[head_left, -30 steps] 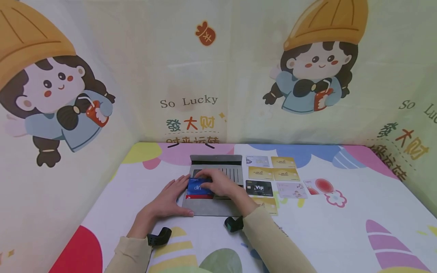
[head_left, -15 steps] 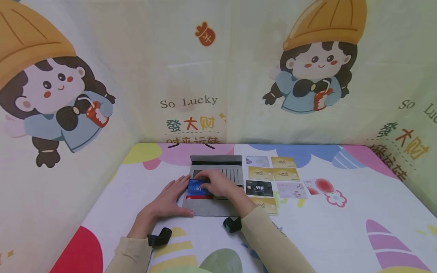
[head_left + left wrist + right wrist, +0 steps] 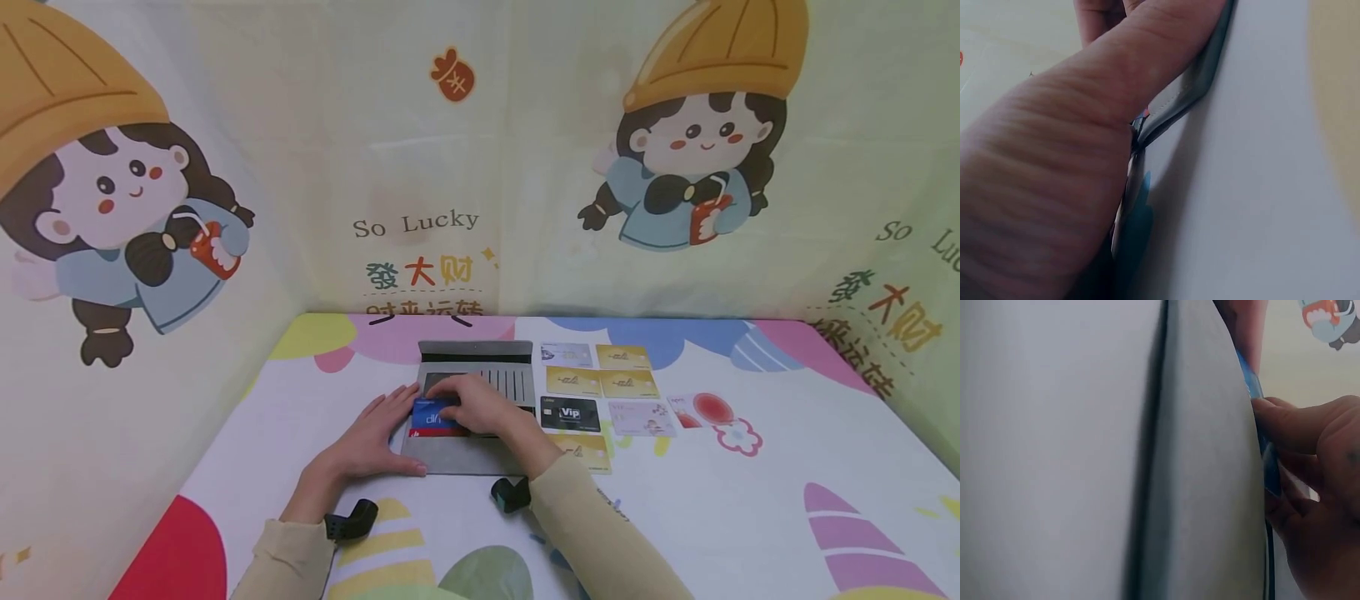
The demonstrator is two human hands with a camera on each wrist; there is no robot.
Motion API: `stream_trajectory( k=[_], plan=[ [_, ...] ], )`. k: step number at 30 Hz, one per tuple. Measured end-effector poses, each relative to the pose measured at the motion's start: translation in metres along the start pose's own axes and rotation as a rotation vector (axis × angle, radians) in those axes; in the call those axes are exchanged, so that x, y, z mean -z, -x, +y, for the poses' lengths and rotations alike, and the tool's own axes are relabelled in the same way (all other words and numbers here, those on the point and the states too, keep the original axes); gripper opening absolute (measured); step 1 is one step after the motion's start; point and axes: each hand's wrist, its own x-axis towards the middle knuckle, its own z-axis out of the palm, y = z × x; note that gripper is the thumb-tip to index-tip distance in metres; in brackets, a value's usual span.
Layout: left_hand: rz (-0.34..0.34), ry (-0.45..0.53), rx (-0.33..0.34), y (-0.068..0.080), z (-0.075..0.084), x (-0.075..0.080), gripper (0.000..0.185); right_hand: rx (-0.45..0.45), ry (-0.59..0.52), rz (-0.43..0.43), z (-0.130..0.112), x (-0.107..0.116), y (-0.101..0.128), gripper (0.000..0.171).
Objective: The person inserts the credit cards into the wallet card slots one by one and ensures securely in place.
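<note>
A grey card wallet (image 3: 472,454) lies open on the table in the head view, its slots at the far half. My right hand (image 3: 480,404) pinches a blue card (image 3: 429,417) over the wallet's left side; a red card edge (image 3: 414,433) shows just below it. My left hand (image 3: 367,437) lies flat with straight fingers on the wallet's left edge. In the left wrist view the left hand (image 3: 1054,181) presses the grey wallet edge (image 3: 1179,103). In the right wrist view my fingers (image 3: 1310,431) hold the blue card (image 3: 1267,464) against the grey wallet (image 3: 1210,462).
Several loose cards lie to the right of the wallet: gold cards (image 3: 600,382), a black VIP card (image 3: 570,413), a pale card (image 3: 640,417) and a red-and-white one (image 3: 701,408). Printed cloth walls stand behind and at both sides of the table (image 3: 750,500).
The blue card and my right hand have shifted slightly down and left over the wallet, covering more of the red card. The left hand has stayed in place.
</note>
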Motion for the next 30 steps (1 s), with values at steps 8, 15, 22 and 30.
stream_trajectory(
  k=[8, 15, 22, 30],
  plan=[
    [0.0, -0.007, 0.008, -0.0002, 0.0, -0.0005, 0.115, -0.016, -0.028, -0.003, -0.0025, 0.0037, 0.0011, 0.03],
    [0.001, -0.011, 0.009, 0.0006, 0.0, -0.0005, 0.116, -0.003, -0.014, -0.013, 0.0019, 0.0023, -0.001, 0.031],
    [0.0, 0.008, 0.008, 0.0007, 0.0011, 0.0, 0.116, 0.007, -0.038, 0.036, 0.0026, 0.002, -0.0011, 0.029],
    [0.0, -0.003, 0.018, 0.0004, 0.0018, 0.0005, 0.118, 0.01, -0.032, 0.079, 0.0026, 0.0027, -0.0011, 0.025]
  ],
)
